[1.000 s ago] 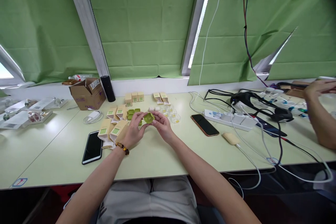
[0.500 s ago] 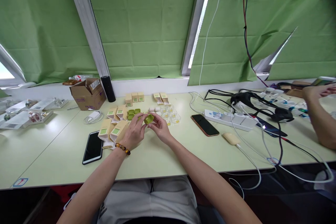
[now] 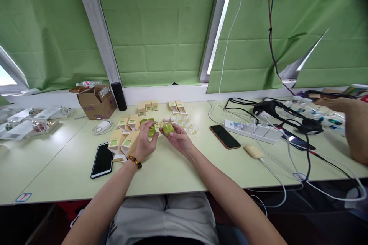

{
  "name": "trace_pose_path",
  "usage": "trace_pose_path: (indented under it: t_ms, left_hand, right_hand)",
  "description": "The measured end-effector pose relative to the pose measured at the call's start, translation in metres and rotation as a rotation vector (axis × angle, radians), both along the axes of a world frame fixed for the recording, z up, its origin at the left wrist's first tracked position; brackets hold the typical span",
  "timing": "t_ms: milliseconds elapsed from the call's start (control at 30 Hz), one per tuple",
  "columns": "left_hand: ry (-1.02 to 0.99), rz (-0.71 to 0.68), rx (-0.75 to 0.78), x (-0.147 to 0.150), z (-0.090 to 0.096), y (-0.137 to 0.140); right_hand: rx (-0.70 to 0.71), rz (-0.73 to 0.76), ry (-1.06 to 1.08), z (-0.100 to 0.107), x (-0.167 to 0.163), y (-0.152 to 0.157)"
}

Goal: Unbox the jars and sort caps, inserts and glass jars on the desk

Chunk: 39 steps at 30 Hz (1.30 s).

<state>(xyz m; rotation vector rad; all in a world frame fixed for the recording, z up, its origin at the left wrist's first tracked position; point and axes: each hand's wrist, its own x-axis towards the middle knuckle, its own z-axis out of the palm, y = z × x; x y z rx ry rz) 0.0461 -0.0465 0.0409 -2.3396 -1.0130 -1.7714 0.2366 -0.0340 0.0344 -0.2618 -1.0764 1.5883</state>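
My right hand [image 3: 180, 140] is closed on a small, rounded square green cup [image 3: 168, 128], raised a little above the table with its smooth side turned toward me. To its left, my left hand [image 3: 146, 142] has thumb and fingers apart, curved around another green cup [image 3: 151, 133]; whether they press on it I cannot tell. More green pieces are partly hidden behind those fingers. Small yellow bits [image 3: 158, 124] lie between the hands. Several clear plastic pieces with yellow centres [image 3: 189, 125] sit just beyond my right hand.
Opened cartons [image 3: 115, 140] stand left of my left hand, beside a phone [image 3: 102, 160]. Small closed boxes [image 3: 148, 106] are behind. A second phone [image 3: 224, 137], power strip [image 3: 253, 131] and cables lie to the right. At the far right is another person's arm [image 3: 358, 134].
My hands have parted: the left has let go of the cup both were touching and shifted slightly left. My right hand keeps the cup and has turned it over.
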Motion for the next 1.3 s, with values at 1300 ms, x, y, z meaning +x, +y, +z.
trace_pose_path:
  t_ms: [1300]
  left_hand:
    - [-0.152, -0.078, -0.157, 0.005, -0.011, 0.004]
  right_hand:
    - [0.201, -0.389, -0.299, -0.015, -0.016, 0.000]
